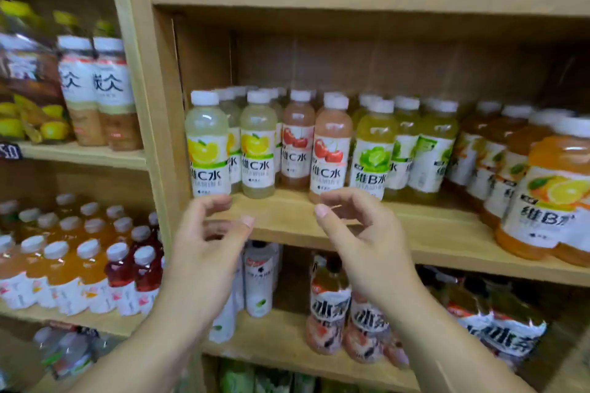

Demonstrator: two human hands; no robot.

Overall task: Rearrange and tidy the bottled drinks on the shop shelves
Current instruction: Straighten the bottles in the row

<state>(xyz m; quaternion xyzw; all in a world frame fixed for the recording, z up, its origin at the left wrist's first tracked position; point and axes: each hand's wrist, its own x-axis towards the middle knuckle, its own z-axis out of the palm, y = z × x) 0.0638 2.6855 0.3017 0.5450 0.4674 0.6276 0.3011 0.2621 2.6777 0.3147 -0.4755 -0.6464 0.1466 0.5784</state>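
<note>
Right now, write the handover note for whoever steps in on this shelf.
Left hand: open, empty, below the lemon bottle.
Right hand: open, empty, below the front cherry bottle.
Middle shelf: lemon, cherry, green and orange bottles stand upright in flavour rows.
Done: rows grouped.
Left: fronts uneven; the second cherry bottle sits further back. Line them up.

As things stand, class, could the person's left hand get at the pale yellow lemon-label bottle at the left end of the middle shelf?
Probably yes. The left hand is open just below the pale yellow lemon-label bottle, which stands at the front edge of the wooden shelf with nothing between them.
</note>
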